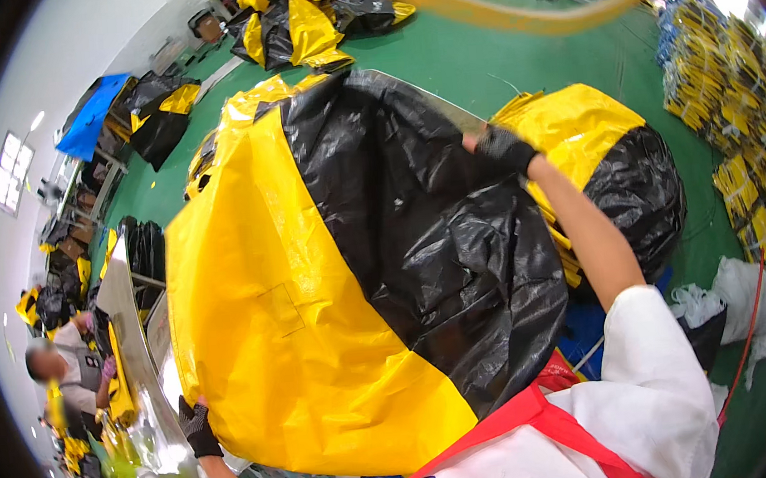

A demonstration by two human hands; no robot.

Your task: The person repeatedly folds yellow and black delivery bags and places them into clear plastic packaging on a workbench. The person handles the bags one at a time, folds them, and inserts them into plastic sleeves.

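A large inflated bag (331, 271), yellow on one half and glossy black on the other, fills the middle of the view. My left hand (199, 428), in a dark glove, grips its lower yellow edge at the bottom left. My right hand (503, 148), also gloved, holds the black upper edge at the right, arm stretched out. The bag lies over a shiny metal table (133, 352). My white sleeve and a red apron strap show at the bottom right.
Another yellow and black bag (613, 164) lies on the green floor behind my right arm. Piles of the same bags sit at the top (309, 18) and stacked bundles at the right (736, 108). A seated person (66, 367) works at the left. A yellow hose (519, 18) arcs overhead.
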